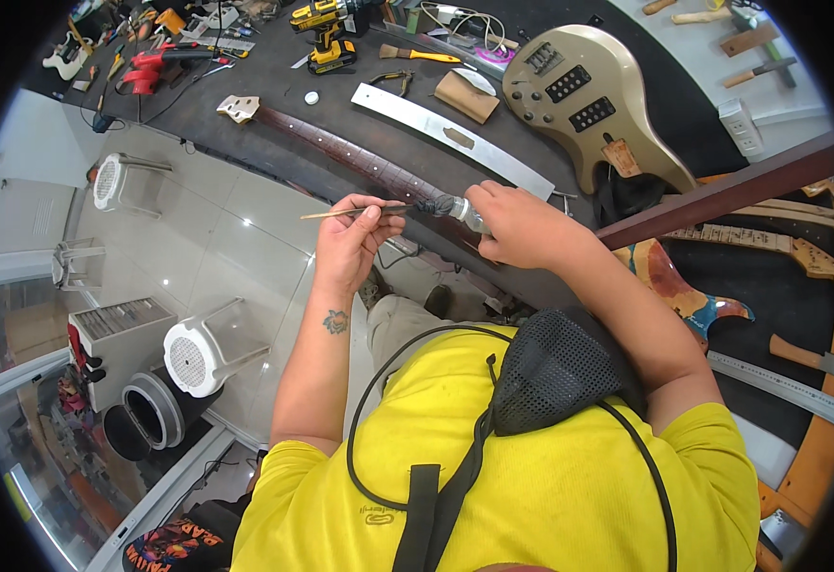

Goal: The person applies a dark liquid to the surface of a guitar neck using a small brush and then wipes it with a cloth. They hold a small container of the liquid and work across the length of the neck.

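My left hand (355, 243) pinches a thin paintbrush-like stick (326, 214), pale at its left end and dark toward the right. Its dark end reaches to the blackened mouth of a small clear bottle (469, 214), lying tilted sideways. Around that bottle the fingers of my right hand (524, 227) are closed. Whether the stick's tip is inside the bottle I cannot tell. Just beyond both hands lies a long guitar neck (341, 155) with a dark reddish fretboard and a pale headstock (239, 109). My right hand covers part of its near end.
Past the neck are a long metal straightedge (455, 136), a small white cap (311, 97), pliers (393, 80), a yellow-handled brush (422, 55) and a yellow drill (326, 38). A gold guitar body (593, 100) stands back right. White stools (195, 358) are on the floor at left.
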Motion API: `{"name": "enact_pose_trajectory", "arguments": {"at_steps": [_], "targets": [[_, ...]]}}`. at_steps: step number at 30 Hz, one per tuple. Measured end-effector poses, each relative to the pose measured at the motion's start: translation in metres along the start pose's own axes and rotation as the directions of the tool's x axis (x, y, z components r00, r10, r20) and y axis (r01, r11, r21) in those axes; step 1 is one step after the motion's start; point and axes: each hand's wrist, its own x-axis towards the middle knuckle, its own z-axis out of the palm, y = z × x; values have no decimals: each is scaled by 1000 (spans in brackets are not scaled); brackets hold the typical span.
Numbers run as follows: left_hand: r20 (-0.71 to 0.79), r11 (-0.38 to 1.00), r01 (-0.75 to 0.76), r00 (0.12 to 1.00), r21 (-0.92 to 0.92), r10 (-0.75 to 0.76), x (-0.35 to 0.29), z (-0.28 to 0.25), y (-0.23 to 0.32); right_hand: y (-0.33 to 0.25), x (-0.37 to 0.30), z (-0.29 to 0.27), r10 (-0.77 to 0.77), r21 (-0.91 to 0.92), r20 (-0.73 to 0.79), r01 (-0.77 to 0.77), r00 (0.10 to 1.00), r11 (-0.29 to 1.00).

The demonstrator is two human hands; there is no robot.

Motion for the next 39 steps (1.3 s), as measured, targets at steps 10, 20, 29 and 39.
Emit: {"name": "enact_pose_trajectory", "arguments": {"at_steps": [10,20,29,39], "targets": [[-4,940,-13,1000,341,15,42,43,37,27,13,37,8,283,-335,93,942,955],[76,905,-57,997,422,28,45,54,47,27,3,22,42,416,-274,79,961,906],[10,986,-28,1000,163,26,19,7,-10,27,10,16,35,256,-55,-20,998,966],[-84,996,-24,996,-83,17,7,-33,-72,37,31,43,43,148,131,-62,990,987]]}}
